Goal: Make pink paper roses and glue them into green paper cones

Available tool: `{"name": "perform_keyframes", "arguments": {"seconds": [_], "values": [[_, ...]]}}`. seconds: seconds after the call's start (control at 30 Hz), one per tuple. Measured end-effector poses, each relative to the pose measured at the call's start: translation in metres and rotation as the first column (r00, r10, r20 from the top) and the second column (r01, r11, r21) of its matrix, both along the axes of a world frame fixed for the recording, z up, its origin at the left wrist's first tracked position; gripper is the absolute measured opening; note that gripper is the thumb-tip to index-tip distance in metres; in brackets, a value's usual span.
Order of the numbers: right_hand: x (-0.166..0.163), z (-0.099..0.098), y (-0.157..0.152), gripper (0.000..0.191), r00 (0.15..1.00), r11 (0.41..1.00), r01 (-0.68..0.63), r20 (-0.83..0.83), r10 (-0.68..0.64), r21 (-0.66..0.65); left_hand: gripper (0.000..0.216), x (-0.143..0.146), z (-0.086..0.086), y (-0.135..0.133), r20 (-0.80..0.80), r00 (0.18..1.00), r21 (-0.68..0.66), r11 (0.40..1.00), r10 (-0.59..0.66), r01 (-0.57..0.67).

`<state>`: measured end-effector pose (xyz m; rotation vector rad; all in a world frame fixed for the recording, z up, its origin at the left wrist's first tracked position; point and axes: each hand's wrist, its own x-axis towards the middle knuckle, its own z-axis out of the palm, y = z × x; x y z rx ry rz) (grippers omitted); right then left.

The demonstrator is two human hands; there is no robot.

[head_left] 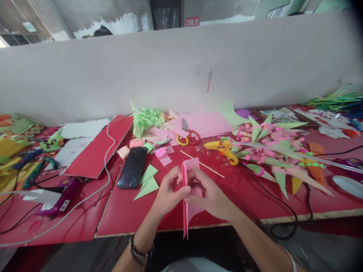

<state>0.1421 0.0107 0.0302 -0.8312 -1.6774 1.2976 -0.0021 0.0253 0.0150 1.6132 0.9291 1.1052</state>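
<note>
A folded pink paper sheet (188,181) stands on edge above the red table's (127,215) front edge. My left hand (168,194) pinches its left side with thumb and fingers closed. On the sheet's right side, my right hand (208,194) has its fingers curled round the paper. Both hands meet at the fold. The sheet's lower tip hangs below the table edge.
A black phone (132,167) and green paper triangles (148,182) lie left of the hands. Scissors (187,136), a yellow glue gun (224,149) and a thin wooden stick (202,164) sit behind. Pink and green paper flowers (272,151) pile at right. A purple glue gun (59,198) and cables lie left. A grey partition runs behind.
</note>
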Motion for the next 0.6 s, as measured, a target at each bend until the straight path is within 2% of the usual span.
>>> {"name": "perform_keyframes", "arguments": {"seconds": [0.1,0.2,0.3,0.4,0.43,0.5,0.53,0.6], "values": [[0.0,0.001,0.0,0.018,0.999,1.0,-0.03,-0.014,0.03,0.006,0.037,-0.001,0.0,-0.003,-0.007,1.0,0.015,1.0,0.026,-0.026],[-0.001,0.003,0.0,0.013,0.999,0.999,0.007,0.043,-0.009,0.047,0.023,-0.002,0.002,-0.006,-0.022,0.999,0.055,0.998,0.039,-0.038],[0.001,0.003,0.0,0.007,0.972,0.979,0.155,0.158,-0.175,0.131,0.015,-0.009,0.005,-0.01,-0.056,0.996,0.076,0.995,0.067,-0.063],[0.011,0.003,0.002,0.014,0.858,0.886,0.345,0.279,-0.431,0.309,0.021,-0.023,0.005,-0.012,-0.145,0.967,0.145,0.971,0.21,-0.19],[0.015,0.003,0.003,0.017,0.798,0.835,0.385,0.313,-0.515,0.392,0.024,-0.028,0.004,-0.011,-0.207,0.934,0.195,0.948,0.291,-0.253],[0.024,0.003,0.004,0.02,0.684,0.741,0.394,0.365,-0.632,0.543,0.032,-0.035,0.003,-0.008,-0.352,0.779,0.361,0.843,0.519,-0.399],[0.028,0.004,0.003,0.021,0.653,0.716,0.373,0.381,-0.655,0.59,0.037,-0.037,0.004,-0.005,-0.409,0.671,0.466,0.774,0.619,-0.43],[0.032,0.006,0.002,0.02,0.664,0.717,0.301,0.401,-0.631,0.629,0.048,-0.034,0.008,0.0,-0.452,0.48,0.648,0.646,0.752,-0.403]]}}
